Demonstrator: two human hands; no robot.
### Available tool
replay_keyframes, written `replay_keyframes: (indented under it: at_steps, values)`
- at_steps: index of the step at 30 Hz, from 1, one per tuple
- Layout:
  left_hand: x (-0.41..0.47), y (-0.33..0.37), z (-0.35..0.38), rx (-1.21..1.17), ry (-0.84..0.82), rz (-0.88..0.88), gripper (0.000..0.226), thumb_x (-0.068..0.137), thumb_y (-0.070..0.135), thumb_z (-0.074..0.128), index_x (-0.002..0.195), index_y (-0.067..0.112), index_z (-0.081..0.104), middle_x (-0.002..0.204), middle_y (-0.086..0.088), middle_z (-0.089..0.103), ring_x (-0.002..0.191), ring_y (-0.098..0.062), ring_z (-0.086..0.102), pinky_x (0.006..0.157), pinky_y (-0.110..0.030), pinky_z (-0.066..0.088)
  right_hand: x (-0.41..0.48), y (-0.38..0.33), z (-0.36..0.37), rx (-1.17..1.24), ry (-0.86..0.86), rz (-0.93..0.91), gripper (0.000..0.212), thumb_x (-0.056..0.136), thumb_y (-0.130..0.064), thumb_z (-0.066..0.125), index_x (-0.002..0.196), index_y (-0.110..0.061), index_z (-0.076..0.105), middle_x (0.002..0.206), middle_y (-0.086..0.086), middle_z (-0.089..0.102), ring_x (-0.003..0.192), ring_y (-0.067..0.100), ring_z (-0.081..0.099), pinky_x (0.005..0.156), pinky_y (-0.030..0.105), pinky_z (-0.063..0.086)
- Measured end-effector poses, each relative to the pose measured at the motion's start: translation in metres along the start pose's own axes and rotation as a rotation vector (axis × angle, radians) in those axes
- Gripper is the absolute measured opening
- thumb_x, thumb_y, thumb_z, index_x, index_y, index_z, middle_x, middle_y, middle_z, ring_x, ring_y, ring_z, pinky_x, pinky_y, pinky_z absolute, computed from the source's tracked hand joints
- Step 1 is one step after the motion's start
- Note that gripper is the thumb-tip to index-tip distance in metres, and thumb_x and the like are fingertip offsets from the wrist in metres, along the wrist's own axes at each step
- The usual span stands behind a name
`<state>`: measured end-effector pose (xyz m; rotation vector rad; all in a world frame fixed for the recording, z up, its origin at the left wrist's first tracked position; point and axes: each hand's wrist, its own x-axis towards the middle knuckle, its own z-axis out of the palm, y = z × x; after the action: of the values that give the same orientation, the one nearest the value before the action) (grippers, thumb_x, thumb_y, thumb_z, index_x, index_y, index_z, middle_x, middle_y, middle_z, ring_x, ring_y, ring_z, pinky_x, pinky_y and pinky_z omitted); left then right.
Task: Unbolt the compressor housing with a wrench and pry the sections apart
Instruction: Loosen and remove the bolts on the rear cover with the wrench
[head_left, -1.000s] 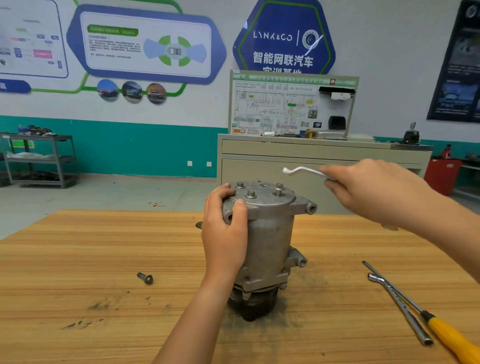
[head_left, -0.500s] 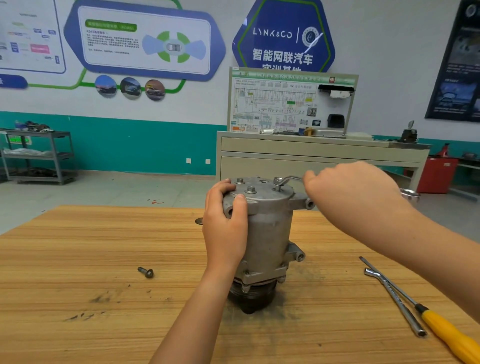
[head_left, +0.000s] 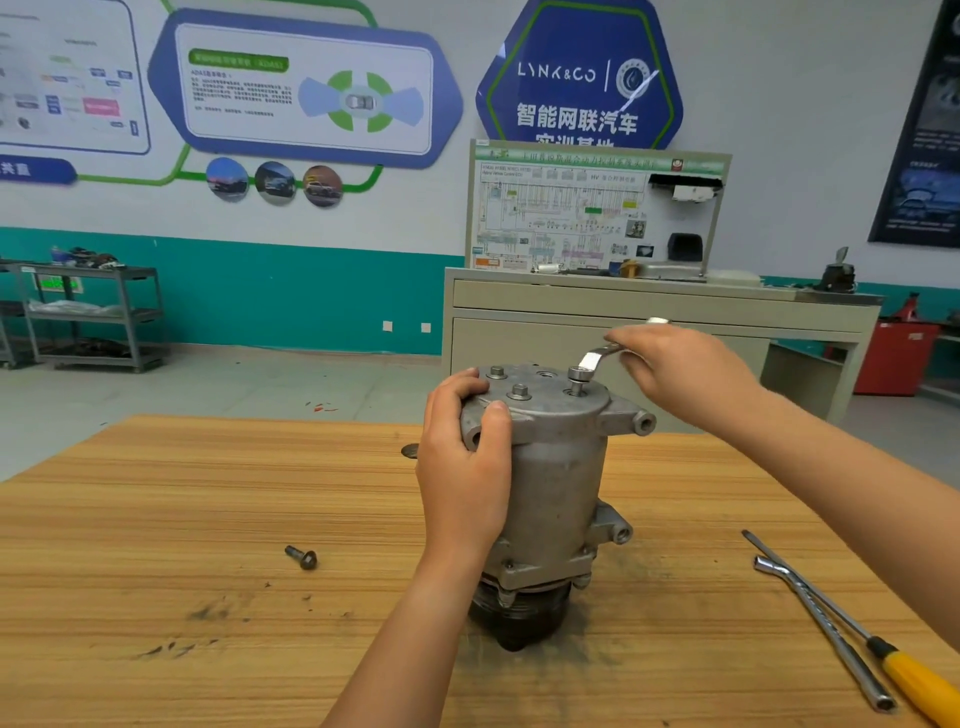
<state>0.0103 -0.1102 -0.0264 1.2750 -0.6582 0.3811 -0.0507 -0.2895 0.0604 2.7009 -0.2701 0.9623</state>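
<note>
Bolt, dark and flanged (head_left: 302, 557), loose on the striped wooden table (head_left: 156, 519), well left of the grey cast-aluminium compressor housing (head_left: 558, 467) standing upright mid-table on its black pulley end. Left hand (head_left: 462, 467) wrapped round the housing's upper left flank, steadying. Atop the housing, two seated hex bolts (head_left: 497, 372) at left; a third, raised bolt (head_left: 576, 387) under the ring of a bright offset steel wrench (head_left: 597, 358). Right hand (head_left: 680, 369) gripping the handle, just right of the housing. Judged early: probably one bolt out, one loosening, two untouched, prying not begun. Farther right of the housing, a spare steel wrench (head_left: 821, 629) and yellow-handled screwdriver (head_left: 914, 680) near the table edge; free swing room behind the housing.
</note>
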Motion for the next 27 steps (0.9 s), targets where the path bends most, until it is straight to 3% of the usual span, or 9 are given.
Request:
replay_keyframes:
  at_steps: [2,4,6,8,10,15,20,23,27]
  values:
    - [0.0,0.0,-0.001,0.0,0.0,-0.001,0.016,0.08,0.035,0.044,0.095,0.041,0.049,0.108,0.025,0.051,0.101,0.023,0.043,0.079,0.004,0.03,0.024,-0.008,0.009,-0.017,-0.088,-0.077,0.028,0.098,-0.023,0.04,0.118,-0.016,0.057,0.118,0.003,0.061,0.101,0.027,0.057,0.077,0.039,0.049]
    - [-0.001,0.0,-0.002,0.007,-0.005,0.003,0.016,0.08,0.035,0.044,0.094,0.041,0.049,0.108,0.026,0.051,0.1,0.023,0.043,0.078,0.005,0.029,0.038,-0.015,0.011,-0.092,-0.063,-0.109,0.028,0.098,-0.022,0.037,0.116,-0.014,0.057,0.112,0.006,0.063,0.096,0.029,0.059,0.07,0.035,0.049]
    - [-0.001,0.001,-0.003,0.014,-0.011,0.004,0.016,0.08,0.035,0.044,0.094,0.041,0.048,0.108,0.025,0.051,0.1,0.023,0.043,0.079,0.005,0.029,0.039,-0.013,0.01,-0.071,0.081,0.004,0.03,0.099,-0.021,0.034,0.113,-0.006,0.055,0.099,0.015,0.064,0.084,0.032,0.06,0.061,0.036,0.044]
    - [-0.001,0.001,-0.002,0.01,-0.011,-0.002,0.016,0.08,0.035,0.044,0.094,0.041,0.048,0.109,0.024,0.051,0.1,0.022,0.044,0.079,0.004,0.03,0.034,-0.009,-0.003,0.139,0.212,0.202,0.033,0.1,-0.023,0.032,0.107,0.001,0.052,0.089,0.023,0.062,0.075,0.034,0.056,0.059,0.038,0.04]
    - [-0.001,0.001,-0.002,-0.001,-0.008,-0.014,0.015,0.083,0.032,0.046,0.096,0.039,0.049,0.109,0.023,0.052,0.102,0.019,0.045,0.08,0.004,0.031,0.023,-0.007,-0.02,0.249,0.241,0.249,0.031,0.1,-0.025,0.03,0.106,0.0,0.048,0.084,0.02,0.059,0.073,0.035,0.053,0.06,0.042,0.041]
    - [-0.001,0.0,-0.002,0.008,0.004,-0.014,0.018,0.094,0.013,0.05,0.103,0.029,0.052,0.109,0.019,0.052,0.105,0.009,0.047,0.081,0.004,0.031,-0.026,-0.013,-0.056,-0.061,-0.022,0.043,0.028,0.098,-0.028,0.031,0.12,-0.019,0.046,0.06,0.0,0.044,0.053,0.021,0.044,0.048,0.029,0.03]
    - [-0.001,0.0,0.001,0.007,0.022,-0.025,0.017,0.094,0.013,0.05,0.107,0.023,0.053,0.109,0.019,0.052,0.106,0.009,0.047,0.081,0.004,0.031,-0.046,-0.024,-0.066,-0.203,-0.217,0.032,0.035,0.099,-0.028,0.03,0.133,-0.036,0.038,0.084,0.001,0.059,0.074,0.024,0.055,0.054,0.029,0.041]
    - [-0.002,0.001,0.002,-0.006,0.041,-0.025,0.017,0.094,0.011,0.05,0.106,0.022,0.054,0.108,0.021,0.051,0.105,0.009,0.047,0.079,0.004,0.03,-0.045,-0.03,-0.067,-0.316,-0.228,0.047,0.042,0.097,-0.013,0.035,0.134,-0.033,0.036,0.068,-0.003,0.044,0.06,0.018,0.044,0.048,0.027,0.036]
    - [-0.002,0.001,0.004,-0.016,0.063,-0.023,0.019,0.093,0.009,0.05,0.104,0.024,0.053,0.108,0.02,0.052,0.104,0.008,0.048,0.078,0.005,0.031,-0.042,-0.057,-0.082,-0.552,-0.32,0.012,0.033,0.087,0.004,0.046,0.115,-0.014,0.047,0.061,0.001,0.035,0.05,0.015,0.032,0.043,0.026,0.03]
